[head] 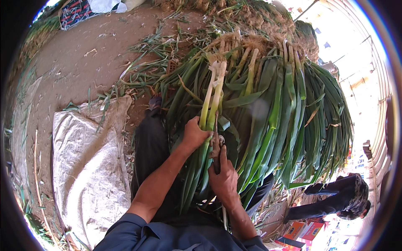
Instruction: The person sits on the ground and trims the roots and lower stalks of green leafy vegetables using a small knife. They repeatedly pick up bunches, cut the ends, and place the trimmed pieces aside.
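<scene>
My left hand (195, 134) grips a small bunch of large green onions (214, 89) where the pale stalks turn green. Their roots point away from me, and whitish loose skin clings to the stalks near the roots. The long leaves trail down toward my lap. In my right hand (225, 183) is a dirt-caked tool with a slim nozzle, apparently an air blow gun (215, 144). It lies alongside the stalks, its tip pointing toward the roots. Beyond both hands lies a big heap of green onions (276, 103), roots at the far side.
A pale woven sack (89, 166) lies on the dirt floor (84, 62) at left. More onions (263, 15) are piled at the back. A person (340, 194) in dark clothes bends at lower right, near red cardboard boxes (301, 232). Leaf scraps (154, 56) litter the ground.
</scene>
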Demonstrator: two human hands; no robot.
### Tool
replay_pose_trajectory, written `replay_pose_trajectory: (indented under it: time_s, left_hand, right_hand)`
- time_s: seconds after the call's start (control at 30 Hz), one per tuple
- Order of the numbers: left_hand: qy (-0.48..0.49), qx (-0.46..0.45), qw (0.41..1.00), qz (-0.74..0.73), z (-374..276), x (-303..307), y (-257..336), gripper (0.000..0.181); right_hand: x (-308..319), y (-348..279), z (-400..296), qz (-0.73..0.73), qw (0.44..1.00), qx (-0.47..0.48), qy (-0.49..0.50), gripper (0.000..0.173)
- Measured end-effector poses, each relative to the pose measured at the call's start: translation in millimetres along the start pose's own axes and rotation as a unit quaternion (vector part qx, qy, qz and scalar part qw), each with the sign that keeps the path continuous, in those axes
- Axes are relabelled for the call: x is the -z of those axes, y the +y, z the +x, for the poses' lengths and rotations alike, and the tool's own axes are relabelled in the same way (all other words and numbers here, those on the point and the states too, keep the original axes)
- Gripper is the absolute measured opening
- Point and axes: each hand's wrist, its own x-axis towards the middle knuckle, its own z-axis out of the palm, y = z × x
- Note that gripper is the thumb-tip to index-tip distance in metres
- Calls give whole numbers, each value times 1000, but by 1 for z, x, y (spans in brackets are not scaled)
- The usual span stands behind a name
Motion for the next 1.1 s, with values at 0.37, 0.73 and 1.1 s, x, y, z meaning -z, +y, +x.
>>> replay_pose_trajectory:
  time_s: [0.37, 0.73, 1.1]
  left_hand:
    - [22, -22, 999, 35, 0, -4, -3, 47]
    - [17, 14, 1000, 2, -1, -2, 5, 44]
    - [8, 11, 997, -72, 4, -3, -20, 46]
  right_hand:
    - [-2, -1, -5, 9, 1000, -16, -14, 77]
    - [-23, 14, 60, -7, 999, 11, 30, 71]
    - [-32, 19, 149, 40, 998, 31, 26, 69]
